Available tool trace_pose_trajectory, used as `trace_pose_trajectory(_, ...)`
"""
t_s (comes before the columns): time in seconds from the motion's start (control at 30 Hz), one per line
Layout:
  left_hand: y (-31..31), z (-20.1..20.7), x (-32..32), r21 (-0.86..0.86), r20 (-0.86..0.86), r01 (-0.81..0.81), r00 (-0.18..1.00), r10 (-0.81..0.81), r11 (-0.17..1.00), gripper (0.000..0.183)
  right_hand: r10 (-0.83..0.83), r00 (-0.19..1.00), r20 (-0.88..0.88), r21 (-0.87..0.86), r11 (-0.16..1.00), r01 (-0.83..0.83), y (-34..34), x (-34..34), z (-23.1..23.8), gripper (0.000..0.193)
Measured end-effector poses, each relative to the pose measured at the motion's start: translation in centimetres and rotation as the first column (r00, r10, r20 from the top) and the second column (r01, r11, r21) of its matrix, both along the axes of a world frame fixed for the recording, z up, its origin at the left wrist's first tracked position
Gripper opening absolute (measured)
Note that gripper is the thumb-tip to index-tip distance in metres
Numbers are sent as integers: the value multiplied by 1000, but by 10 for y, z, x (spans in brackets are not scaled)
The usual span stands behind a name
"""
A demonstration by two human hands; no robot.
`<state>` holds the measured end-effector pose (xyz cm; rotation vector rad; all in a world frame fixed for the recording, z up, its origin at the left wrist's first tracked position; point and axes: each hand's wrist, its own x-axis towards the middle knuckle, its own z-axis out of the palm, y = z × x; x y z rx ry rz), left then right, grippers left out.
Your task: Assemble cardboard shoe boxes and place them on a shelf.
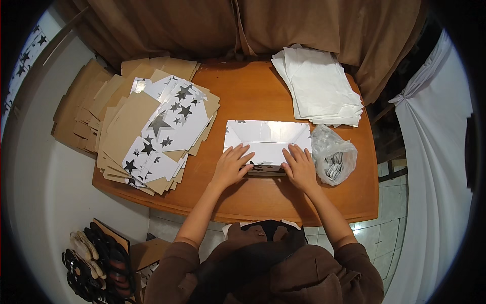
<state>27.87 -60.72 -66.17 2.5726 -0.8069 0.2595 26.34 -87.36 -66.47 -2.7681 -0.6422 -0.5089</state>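
The folded white sheet (267, 139) lies near the middle of the desk (253, 200). Its near edge is hidden under both hands. The left hand (230, 166) and right hand (299, 166) press flat on that edge, fingers spread, gripping nothing. The contents of the clear bag (332, 154) beside the right hand are hard to make out.

table (253, 96) | middle: folded sheet (267, 139), both hands on its near edge, left hand (231, 166) beside right hand (299, 167) | left: heap of cardboard pieces (126, 126), overhanging table edge | far right: stack of paper (320, 88) | right of sheet: plastic bag (332, 156), just beside right hand | floor, lower left: shoes (96, 263)
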Motion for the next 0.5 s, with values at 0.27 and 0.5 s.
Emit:
trace_pose_trajectory(0.27, 11, -3, 35, -79, -31, -366, 931, 364, 927, 57, -184, 898, -400, 597, 691, 407, -36, 44, -20, 48)
trace_pose_trajectory(0.5, 10, 1, 90, -213, -660, -592, 674, 332, 778, 73, 59, 769, -636, 716, 416, 560, -50, 97, -49, 45)
